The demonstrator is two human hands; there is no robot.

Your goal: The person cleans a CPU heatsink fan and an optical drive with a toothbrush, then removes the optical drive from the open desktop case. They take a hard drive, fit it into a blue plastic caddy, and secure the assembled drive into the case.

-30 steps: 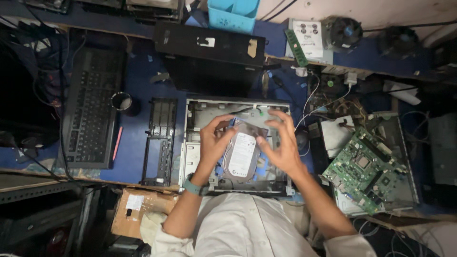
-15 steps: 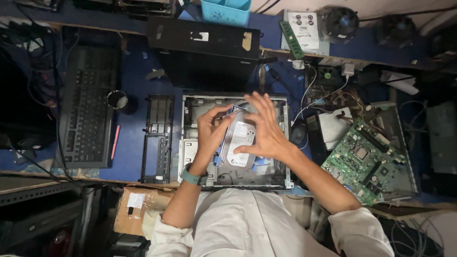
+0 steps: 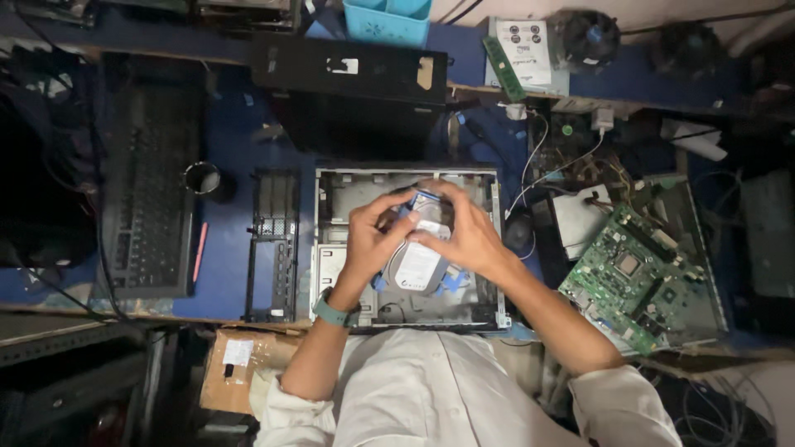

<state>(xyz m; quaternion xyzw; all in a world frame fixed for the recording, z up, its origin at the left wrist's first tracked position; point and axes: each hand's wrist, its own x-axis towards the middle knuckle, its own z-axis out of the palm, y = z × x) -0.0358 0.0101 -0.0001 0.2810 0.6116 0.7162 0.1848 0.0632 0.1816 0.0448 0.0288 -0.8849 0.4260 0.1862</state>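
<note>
Now your left hand (image 3: 368,240) and right hand (image 3: 464,236) both clamp hard drive (image 3: 418,263), long axis toward you, over open computer case (image 3: 331,186).

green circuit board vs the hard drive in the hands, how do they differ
The green circuit board lies bare and untouched at the right of the bench; the hard drive is silver with a white label and blue side rails, held by the left hand and right hand over the open computer case. The board looks larger. Both are computer parts.
</note>
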